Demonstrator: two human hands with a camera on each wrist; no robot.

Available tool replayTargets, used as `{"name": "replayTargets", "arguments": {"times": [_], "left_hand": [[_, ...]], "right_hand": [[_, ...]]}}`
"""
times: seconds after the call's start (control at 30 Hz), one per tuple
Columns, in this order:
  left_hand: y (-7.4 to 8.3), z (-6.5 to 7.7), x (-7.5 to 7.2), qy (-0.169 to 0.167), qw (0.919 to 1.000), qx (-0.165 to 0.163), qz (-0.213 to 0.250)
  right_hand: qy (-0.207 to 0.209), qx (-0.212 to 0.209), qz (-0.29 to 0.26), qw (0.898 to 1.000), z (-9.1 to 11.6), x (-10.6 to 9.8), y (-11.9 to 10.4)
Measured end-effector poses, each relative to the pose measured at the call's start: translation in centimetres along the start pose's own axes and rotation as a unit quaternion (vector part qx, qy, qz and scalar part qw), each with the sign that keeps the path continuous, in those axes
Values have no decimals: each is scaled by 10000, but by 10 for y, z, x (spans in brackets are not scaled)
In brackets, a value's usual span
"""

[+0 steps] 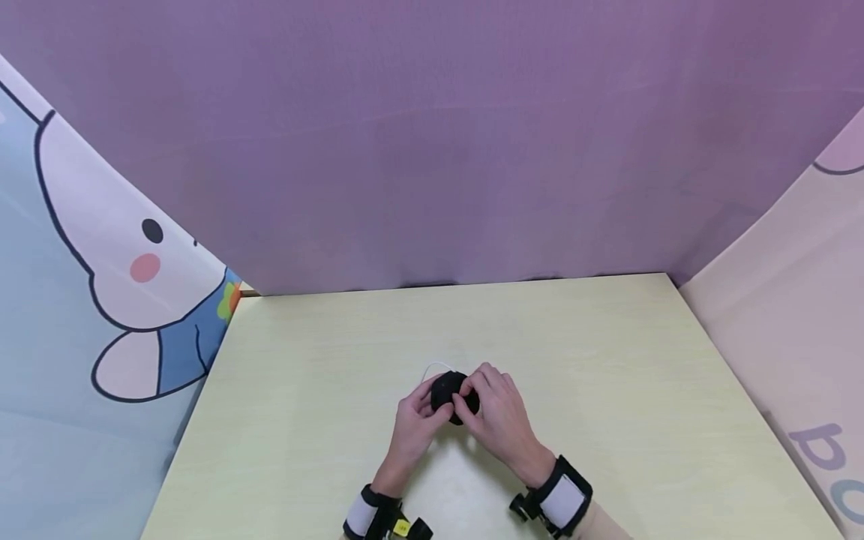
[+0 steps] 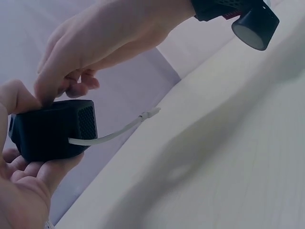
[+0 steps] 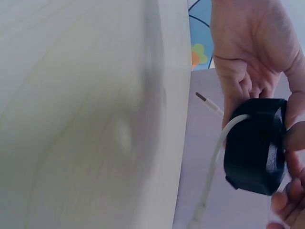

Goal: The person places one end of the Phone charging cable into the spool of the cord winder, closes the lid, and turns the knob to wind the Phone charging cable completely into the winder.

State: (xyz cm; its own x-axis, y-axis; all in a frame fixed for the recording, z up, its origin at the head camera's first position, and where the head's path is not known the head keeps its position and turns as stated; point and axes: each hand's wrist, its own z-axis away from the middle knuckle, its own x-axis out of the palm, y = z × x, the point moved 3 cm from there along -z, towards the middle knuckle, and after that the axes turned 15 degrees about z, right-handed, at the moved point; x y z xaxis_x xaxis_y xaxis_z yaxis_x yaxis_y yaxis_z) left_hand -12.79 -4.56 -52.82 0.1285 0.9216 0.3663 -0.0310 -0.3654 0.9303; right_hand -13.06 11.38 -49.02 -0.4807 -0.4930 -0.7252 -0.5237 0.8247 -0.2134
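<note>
A small black box-shaped device [image 1: 445,388] is held above the table in front of me. In the left wrist view, the device [image 2: 45,133] has a mesh-textured end and a white cable [image 2: 107,137] coming out of it. My left hand [image 1: 415,431] grips it from below and the left, with the thumb on its near side. At the upper right, my right hand [image 1: 502,420] pinches its edge with thumb and fingertips. The right wrist view shows a bare metal plug [image 3: 201,97] on a white cable end. What lies under the right fingertips is hidden.
Below the hands is a pale wooden table [image 1: 324,360]. A purple curtain [image 1: 432,150] hangs behind it, with printed cartoon panels on the left [image 1: 135,300] and right [image 1: 796,315]. Each wrist wears a black strap with a camera.
</note>
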Motion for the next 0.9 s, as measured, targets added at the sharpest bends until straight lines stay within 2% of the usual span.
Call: {"name": "replayTargets", "arguments": {"times": [0.13, 0.4, 0.73, 0.9], "left_hand": [[-1, 0, -2, -99, 9999, -100, 60], [-2, 1, -5, -243, 9996, -146, 47], [-2, 2, -5, -332, 9992, -166, -156], [0, 3, -7, -354, 9977, -375, -449]], "right_hand": [[-180, -448, -201, 9986, 1, 0, 2], [-518, -1139, -162, 9920, -1, -5, 11], [-613, -1850, 220, 9806, -1, -10, 18], [-668, -2150, 714, 9717, -3, -14, 20]]}}
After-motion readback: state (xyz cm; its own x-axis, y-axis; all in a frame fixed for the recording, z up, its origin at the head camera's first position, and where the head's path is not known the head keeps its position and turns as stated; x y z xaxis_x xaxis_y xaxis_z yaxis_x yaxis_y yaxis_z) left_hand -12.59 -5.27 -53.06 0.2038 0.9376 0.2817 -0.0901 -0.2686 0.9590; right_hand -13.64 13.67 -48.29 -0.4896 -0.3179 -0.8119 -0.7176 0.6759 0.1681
